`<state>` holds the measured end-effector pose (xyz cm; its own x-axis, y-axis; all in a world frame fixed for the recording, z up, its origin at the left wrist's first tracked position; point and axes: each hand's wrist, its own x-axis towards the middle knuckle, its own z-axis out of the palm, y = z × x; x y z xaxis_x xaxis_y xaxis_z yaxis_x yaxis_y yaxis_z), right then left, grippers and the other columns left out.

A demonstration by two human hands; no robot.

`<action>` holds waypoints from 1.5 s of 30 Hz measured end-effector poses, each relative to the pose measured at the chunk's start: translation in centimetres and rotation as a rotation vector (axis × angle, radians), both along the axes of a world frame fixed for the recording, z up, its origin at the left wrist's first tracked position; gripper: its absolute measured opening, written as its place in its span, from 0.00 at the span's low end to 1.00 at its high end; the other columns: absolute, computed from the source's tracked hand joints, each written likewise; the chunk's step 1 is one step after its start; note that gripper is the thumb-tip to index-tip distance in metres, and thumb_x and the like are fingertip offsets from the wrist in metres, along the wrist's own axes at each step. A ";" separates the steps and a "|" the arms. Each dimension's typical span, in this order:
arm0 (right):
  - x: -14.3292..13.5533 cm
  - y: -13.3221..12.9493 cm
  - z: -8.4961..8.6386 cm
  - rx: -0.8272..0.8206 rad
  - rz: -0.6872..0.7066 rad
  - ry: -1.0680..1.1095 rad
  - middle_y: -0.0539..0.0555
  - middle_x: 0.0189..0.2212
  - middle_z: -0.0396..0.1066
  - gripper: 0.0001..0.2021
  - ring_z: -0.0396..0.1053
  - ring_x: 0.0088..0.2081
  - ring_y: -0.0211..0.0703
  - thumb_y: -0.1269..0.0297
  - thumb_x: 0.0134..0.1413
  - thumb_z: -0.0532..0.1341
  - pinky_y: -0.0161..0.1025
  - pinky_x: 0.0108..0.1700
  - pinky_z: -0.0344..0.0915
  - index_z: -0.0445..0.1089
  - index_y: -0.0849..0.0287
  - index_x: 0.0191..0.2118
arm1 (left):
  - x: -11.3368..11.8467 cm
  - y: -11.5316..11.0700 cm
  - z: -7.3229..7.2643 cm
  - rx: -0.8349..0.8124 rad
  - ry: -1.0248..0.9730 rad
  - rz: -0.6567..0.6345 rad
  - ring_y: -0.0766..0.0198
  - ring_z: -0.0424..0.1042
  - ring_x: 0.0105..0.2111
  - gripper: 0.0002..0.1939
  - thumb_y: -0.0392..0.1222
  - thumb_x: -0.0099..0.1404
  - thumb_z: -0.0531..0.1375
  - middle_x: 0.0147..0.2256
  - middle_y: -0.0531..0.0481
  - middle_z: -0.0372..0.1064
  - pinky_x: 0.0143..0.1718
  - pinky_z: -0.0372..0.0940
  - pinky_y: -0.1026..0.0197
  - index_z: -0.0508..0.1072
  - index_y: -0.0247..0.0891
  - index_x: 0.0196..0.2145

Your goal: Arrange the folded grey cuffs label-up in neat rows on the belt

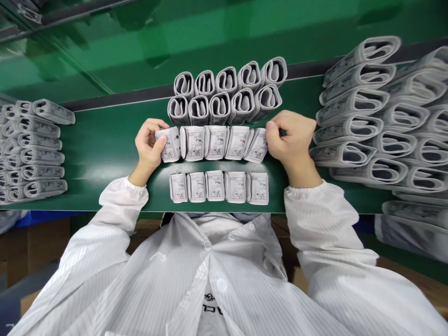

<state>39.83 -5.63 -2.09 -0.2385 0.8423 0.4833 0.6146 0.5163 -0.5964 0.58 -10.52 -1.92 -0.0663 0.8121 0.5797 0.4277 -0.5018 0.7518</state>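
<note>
Five folded white pieces [215,142] are sitting side by side across the bench [105,149], and the person is bracketing that row from both ends, seemingly to keep it close and in line. The left hand [149,145] is gripping the leftmost piece [170,147] between a thumb on its printed face and fingers bending behind it. The right hand [292,137] is forming a loose fist, thumb and forefinger meeting the edge of the rightmost piece [256,145]; whether it is pinching or only pressing, one cannot tell. Nearer the person, five matching pieces [214,185] are lying untouched near the bench's front edge, while ten rolled bundles [219,109] are resting in two ranks just beyond the held row, perhaps for staying compact and within reach. Their pale, soft-looking edges are coiling around dark insides in rounded spirals, and fine line drawings are marking the flat faces of the two nearer rows. Similar rolls are filling a left stack [42,154] and a right stack [350,126], and the smooth green surface is shining faintly. White, finely striped sleeves [121,203] are gathering at the wrists.
</note>
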 end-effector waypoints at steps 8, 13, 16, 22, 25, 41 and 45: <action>0.1 0.1 -0.4 -0.035 0.012 0.002 0.56 0.24 0.71 0.21 0.73 0.30 0.55 0.48 0.73 0.58 0.54 0.35 0.68 0.68 0.48 0.26 | -0.2 0.1 -0.2 -0.047 -0.016 0.010 0.54 0.77 0.42 0.29 0.75 0.73 0.61 0.39 0.48 0.71 0.49 0.74 0.44 0.65 0.45 0.37; 0.1 0.0 -0.2 -0.047 -0.015 -0.058 0.56 0.24 0.71 0.25 0.73 0.29 0.56 0.43 0.74 0.55 0.54 0.36 0.70 0.69 0.48 0.26 | -0.2 0.3 -0.2 -0.006 -0.048 -0.049 0.56 0.77 0.41 0.29 0.73 0.73 0.63 0.39 0.50 0.71 0.50 0.74 0.47 0.66 0.44 0.37; 0.1 0.0 0.0 -0.063 -0.028 -0.095 0.57 0.24 0.71 0.26 0.73 0.29 0.57 0.42 0.75 0.52 0.56 0.36 0.71 0.72 0.48 0.28 | 0.0 0.2 0.1 -0.011 -0.027 -0.078 0.57 0.77 0.39 0.27 0.71 0.73 0.63 0.38 0.49 0.72 0.47 0.75 0.48 0.66 0.44 0.36; -0.2 -0.1 0.9 -0.122 -0.036 -0.173 0.58 0.25 0.72 0.25 0.74 0.31 0.59 0.43 0.76 0.50 0.57 0.36 0.72 0.79 0.48 0.36 | 0.2 0.2 0.5 0.002 0.012 -0.124 0.57 0.77 0.38 0.22 0.65 0.75 0.64 0.39 0.49 0.74 0.44 0.76 0.48 0.67 0.46 0.37; -0.4 -0.2 1.3 -0.138 -0.039 -0.203 0.58 0.25 0.72 0.25 0.74 0.31 0.59 0.44 0.76 0.50 0.57 0.36 0.72 0.80 0.48 0.39 | 0.0 0.3 0.3 0.013 0.047 -0.126 0.57 0.77 0.39 0.21 0.65 0.76 0.62 0.39 0.49 0.74 0.45 0.77 0.47 0.67 0.46 0.38; -5.8 -3.5 7.4 0.033 0.309 -0.501 0.73 0.65 0.74 0.32 0.75 0.61 0.71 0.50 0.69 0.63 0.62 0.57 0.71 0.66 0.63 0.71 | 2.4 -0.7 6.4 0.024 0.816 -0.283 0.41 0.79 0.60 0.30 0.69 0.74 0.62 0.61 0.35 0.79 0.57 0.75 0.39 0.74 0.42 0.58; -7.6 -2.9 8.5 -0.041 0.343 -0.699 0.70 0.55 0.80 0.30 0.79 0.50 0.66 0.49 0.70 0.65 0.52 0.48 0.69 0.68 0.64 0.67 | 5.0 -0.8 7.2 -0.126 1.012 -0.314 0.42 0.81 0.57 0.36 0.67 0.75 0.64 0.62 0.32 0.79 0.54 0.74 0.44 0.74 0.37 0.66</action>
